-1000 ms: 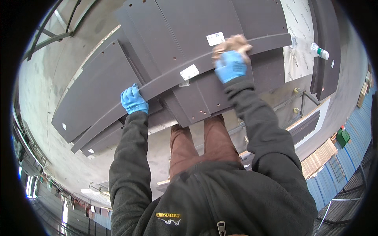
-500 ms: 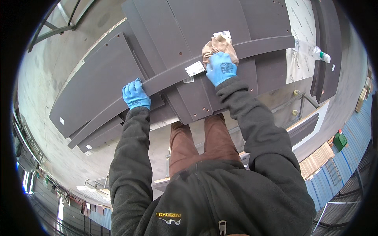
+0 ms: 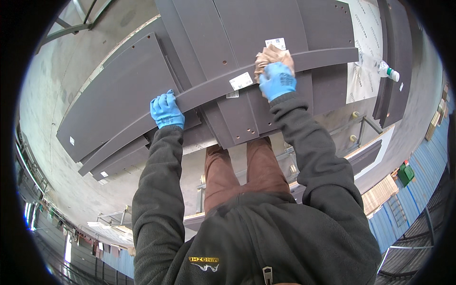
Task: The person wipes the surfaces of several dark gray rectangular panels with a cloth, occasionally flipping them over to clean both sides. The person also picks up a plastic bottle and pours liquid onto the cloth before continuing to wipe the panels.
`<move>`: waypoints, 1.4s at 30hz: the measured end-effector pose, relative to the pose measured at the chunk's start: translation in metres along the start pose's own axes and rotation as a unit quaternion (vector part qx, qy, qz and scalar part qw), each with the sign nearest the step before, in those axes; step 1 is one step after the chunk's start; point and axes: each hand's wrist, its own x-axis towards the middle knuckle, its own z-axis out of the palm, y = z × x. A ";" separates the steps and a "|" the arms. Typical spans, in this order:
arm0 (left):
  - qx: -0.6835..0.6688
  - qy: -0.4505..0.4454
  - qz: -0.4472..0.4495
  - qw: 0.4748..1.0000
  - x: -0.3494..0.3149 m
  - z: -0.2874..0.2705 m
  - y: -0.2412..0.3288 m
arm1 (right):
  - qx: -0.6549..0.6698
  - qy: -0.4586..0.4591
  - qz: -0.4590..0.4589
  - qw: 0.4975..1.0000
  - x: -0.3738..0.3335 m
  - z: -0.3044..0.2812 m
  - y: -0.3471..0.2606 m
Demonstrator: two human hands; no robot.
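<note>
Where the long dark strip (image 3: 209, 88) crosses the stacked dark panels (image 3: 266, 28) from lower left to upper right, both gloved hands down on it. Left hand (image 3: 166, 110), in a blue glove, laid on the strip's near edge toward its left part, fingers spread flat and pointing away over the top face, not curled round anything; pressing rather than clasping. Right hand (image 3: 277, 80), also blue-gloved, further along toward the strip's right part, fingers bent over a crumpled brown cloth (image 3: 270, 56) and clutching it; cloth bunched just past the fingertips, on the far side of the hand, touching the strip's top face and overlapping the panel behind. Whether the thumb closes beneath the cloth: cannot tell, hidden by the glove.

Between the two hands, a white rectangular label (image 3: 241, 80) stuck on the strip, nearer the right hand, just left of the cloth. A second white label (image 3: 275, 43) just beyond the cloth on the panel behind. Under the strip at left, a broad dark panel (image 3: 118, 85) with smaller strips stacked beneath its lower edge. Far right, near the edge of the view, a plastic bottle with a green cap (image 3: 387, 71) lying on a pale printed sheet (image 3: 363, 52), well apart from both hands. Grey fleece sleeves and brown trousers below.
</note>
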 end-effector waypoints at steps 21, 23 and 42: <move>0.015 0.042 0.008 0.999 0.004 -0.005 0.003 | -0.033 0.049 0.015 0.998 -0.007 -0.021 -0.007; 0.012 0.014 -0.004 1.000 0.004 -0.006 0.004 | -0.022 -0.039 -0.002 0.999 -0.005 -0.024 -0.015; -0.007 0.041 0.006 0.999 0.004 -0.003 0.002 | 0.022 0.044 0.108 0.993 0.005 -0.013 0.014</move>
